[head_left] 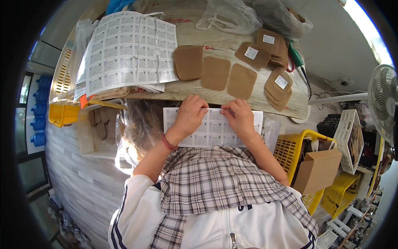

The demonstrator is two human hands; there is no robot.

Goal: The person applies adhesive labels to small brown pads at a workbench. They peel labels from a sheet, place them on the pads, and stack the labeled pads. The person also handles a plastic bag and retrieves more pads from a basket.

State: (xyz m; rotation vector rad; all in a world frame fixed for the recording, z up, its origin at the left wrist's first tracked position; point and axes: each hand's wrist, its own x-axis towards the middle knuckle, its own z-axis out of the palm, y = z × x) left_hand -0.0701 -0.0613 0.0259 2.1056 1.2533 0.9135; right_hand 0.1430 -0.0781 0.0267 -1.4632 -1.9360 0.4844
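A white sheet of printed labels point(214, 129) lies across my lap, just below the table's front edge. My left hand point(191, 113) pinches its top edge left of the middle. Close by on the same edge, my right hand point(240, 119) has its fingers and thumb pressed together on the paper. Beyond my hands, a stack of brown rounded-square pads point(188, 63) sits on the table, with two single pads point(216, 73) point(242, 81) beside it. More brown pads bearing white labels point(251, 53) lie to the right, some in fanned piles.
A large pile of label sheets point(124, 50) covers the table's left side. Plastic bags point(230, 16) lie at the back. A green-handled tool point(295, 54) with a cord rests at the right edge. Yellow baskets point(290, 149), a cardboard box point(317, 170) and a fan point(381, 103) stand to the right.
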